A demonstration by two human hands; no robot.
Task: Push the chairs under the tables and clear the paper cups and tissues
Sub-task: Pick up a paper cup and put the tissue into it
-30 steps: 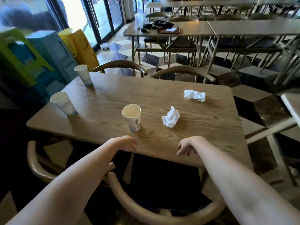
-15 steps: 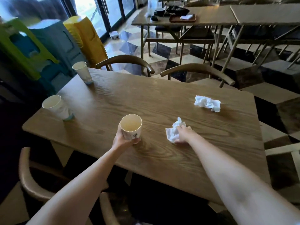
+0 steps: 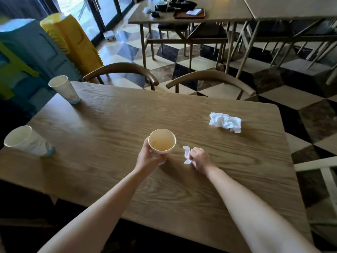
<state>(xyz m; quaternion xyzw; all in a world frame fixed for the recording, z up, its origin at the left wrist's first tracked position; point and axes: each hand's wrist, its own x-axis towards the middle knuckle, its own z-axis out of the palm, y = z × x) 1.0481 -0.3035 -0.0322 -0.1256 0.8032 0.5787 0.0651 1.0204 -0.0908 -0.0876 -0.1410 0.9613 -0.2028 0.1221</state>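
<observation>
My left hand (image 3: 148, 157) grips a paper cup (image 3: 162, 143) and holds it just above the middle of the wooden table (image 3: 118, 121). Just to its right, my right hand (image 3: 199, 158) is closed on a crumpled white tissue (image 3: 187, 154), most of it hidden in my fist. A second crumpled tissue (image 3: 225, 122) lies farther right on the table. Two more paper cups stand at the left side: one at the near left edge (image 3: 27, 141), one at the far left corner (image 3: 64, 89). Two wooden chairs (image 3: 122, 70) (image 3: 211, 79) sit tucked at the far edge.
Stacked blue, green and yellow plastic stools (image 3: 45, 46) stand left of the table. Behind are more tables; one (image 3: 215, 17) carries a tray (image 3: 188, 14) and a dark cup (image 3: 161, 6). A white table corner (image 3: 317, 165) shows at the right. The floor is checkered tile.
Both hands came from the near table edge to the middle. My left hand took the cup and lifted it; my right hand closed around the nearer tissue and drew it closer.
</observation>
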